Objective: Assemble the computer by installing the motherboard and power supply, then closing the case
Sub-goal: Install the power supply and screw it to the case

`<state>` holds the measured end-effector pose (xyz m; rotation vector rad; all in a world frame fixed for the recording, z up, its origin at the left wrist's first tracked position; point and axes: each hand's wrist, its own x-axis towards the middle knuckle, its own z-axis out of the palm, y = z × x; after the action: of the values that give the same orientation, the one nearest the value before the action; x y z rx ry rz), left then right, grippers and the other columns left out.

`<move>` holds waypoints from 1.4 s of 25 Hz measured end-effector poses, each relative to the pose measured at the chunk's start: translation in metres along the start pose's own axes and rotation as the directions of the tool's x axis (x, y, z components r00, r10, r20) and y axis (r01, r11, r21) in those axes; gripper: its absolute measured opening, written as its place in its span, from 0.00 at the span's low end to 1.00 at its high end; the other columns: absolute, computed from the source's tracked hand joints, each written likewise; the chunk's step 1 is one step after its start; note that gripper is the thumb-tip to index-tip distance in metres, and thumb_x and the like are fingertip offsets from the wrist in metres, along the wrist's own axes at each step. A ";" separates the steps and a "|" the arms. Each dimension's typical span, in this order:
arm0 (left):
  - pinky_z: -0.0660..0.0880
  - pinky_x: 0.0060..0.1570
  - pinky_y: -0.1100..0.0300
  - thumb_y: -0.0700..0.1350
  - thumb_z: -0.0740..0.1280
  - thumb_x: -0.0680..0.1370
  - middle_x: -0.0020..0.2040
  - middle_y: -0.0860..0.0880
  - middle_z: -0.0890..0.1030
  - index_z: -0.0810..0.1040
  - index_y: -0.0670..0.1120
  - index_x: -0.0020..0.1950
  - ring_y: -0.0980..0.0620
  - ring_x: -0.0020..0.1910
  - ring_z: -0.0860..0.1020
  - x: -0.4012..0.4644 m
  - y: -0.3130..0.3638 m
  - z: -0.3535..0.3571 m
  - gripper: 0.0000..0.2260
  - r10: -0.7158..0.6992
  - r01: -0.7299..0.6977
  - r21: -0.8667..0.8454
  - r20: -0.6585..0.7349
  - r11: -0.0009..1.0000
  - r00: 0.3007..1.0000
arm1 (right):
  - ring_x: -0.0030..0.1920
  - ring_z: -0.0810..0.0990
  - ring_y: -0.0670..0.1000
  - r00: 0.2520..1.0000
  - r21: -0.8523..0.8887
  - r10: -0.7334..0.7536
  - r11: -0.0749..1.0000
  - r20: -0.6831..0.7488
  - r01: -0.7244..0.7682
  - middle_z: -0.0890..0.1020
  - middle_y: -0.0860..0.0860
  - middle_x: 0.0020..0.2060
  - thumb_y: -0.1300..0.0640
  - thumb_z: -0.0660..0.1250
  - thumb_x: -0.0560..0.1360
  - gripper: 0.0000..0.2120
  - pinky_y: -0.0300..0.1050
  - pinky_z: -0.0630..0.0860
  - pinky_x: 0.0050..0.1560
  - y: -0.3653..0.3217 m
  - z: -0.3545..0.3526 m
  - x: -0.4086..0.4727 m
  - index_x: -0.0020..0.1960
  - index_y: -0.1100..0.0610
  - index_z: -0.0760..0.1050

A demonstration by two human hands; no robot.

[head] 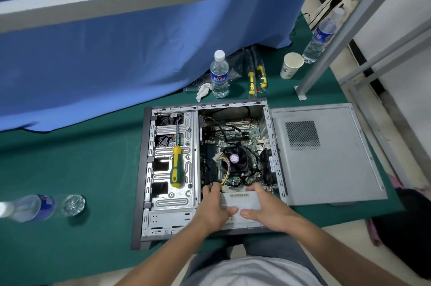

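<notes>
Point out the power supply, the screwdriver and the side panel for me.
power supply (240,201), head view, grey top face.
screwdriver (176,169), head view, yellow-green handle.
side panel (331,169), head view, bare metal below vent.

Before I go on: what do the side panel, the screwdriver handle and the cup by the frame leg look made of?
Side panel: looks like bare sheet metal, matte grey, with folded edges and a punched vent grid.
Screwdriver handle: probably moulded plastic or rubber, yellow with green grip zones, slightly glossy.
Cup: seems to be paper, thin-walled with a rolled rim, white with a faint print.
</notes>
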<state>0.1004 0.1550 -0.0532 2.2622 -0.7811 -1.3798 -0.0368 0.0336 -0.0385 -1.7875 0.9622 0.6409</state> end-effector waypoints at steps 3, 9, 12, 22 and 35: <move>0.69 0.52 0.60 0.49 0.72 0.77 0.59 0.48 0.65 0.66 0.47 0.61 0.51 0.52 0.72 0.005 0.002 -0.003 0.19 -0.020 0.020 0.027 0.015 0.999 1.000 | 0.52 0.79 0.48 0.999 -0.017 0.007 1.000 0.031 -0.006 0.79 0.47 0.57 0.43 0.71 0.75 0.27 0.47 0.76 0.57 -0.002 -0.004 0.004 0.68 0.47 0.62; 0.67 0.67 0.55 0.58 0.77 0.70 0.66 0.48 0.65 0.64 0.48 0.71 0.49 0.63 0.70 0.003 -0.008 -0.002 0.35 -0.078 0.081 -0.046 0.049 0.996 0.996 | 0.59 0.77 0.47 0.964 -0.126 -0.106 0.989 -0.244 0.077 0.76 0.49 0.63 0.47 0.65 0.79 0.21 0.48 0.73 0.65 -0.005 -0.006 -0.010 0.69 0.50 0.66; 0.64 0.72 0.53 0.58 0.79 0.66 0.68 0.48 0.64 0.64 0.47 0.74 0.46 0.69 0.68 0.006 -0.006 0.002 0.42 -0.088 0.091 -0.092 0.045 0.992 0.995 | 0.58 0.76 0.47 0.815 -0.015 -0.116 0.991 -0.568 0.130 0.74 0.50 0.62 0.51 0.60 0.81 0.17 0.53 0.75 0.65 0.004 -0.041 -0.005 0.70 0.51 0.67; 0.68 0.68 0.54 0.55 0.81 0.64 0.64 0.50 0.68 0.68 0.48 0.71 0.47 0.64 0.71 0.013 0.001 0.006 0.40 -0.089 0.091 -0.095 0.017 0.991 0.996 | 0.79 0.50 0.53 0.997 0.137 0.079 0.988 -0.027 -0.075 0.49 0.49 0.80 0.33 0.50 0.79 0.38 0.54 0.50 0.78 0.043 -0.073 0.038 0.81 0.53 0.43; 0.74 0.64 0.55 0.50 0.83 0.62 0.61 0.51 0.74 0.74 0.48 0.63 0.49 0.59 0.77 0.028 0.010 0.024 0.33 -0.083 0.102 -0.211 0.095 0.972 0.992 | 0.72 0.68 0.60 0.981 0.233 0.119 0.961 0.152 -0.153 0.53 0.52 0.80 0.38 0.60 0.79 0.38 0.61 0.65 0.72 0.043 -0.101 0.062 0.81 0.52 0.48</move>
<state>0.0866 0.1290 -0.0769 2.1068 -0.5280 -1.5328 -0.0386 -0.0883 -0.0683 -1.4519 1.0294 0.6907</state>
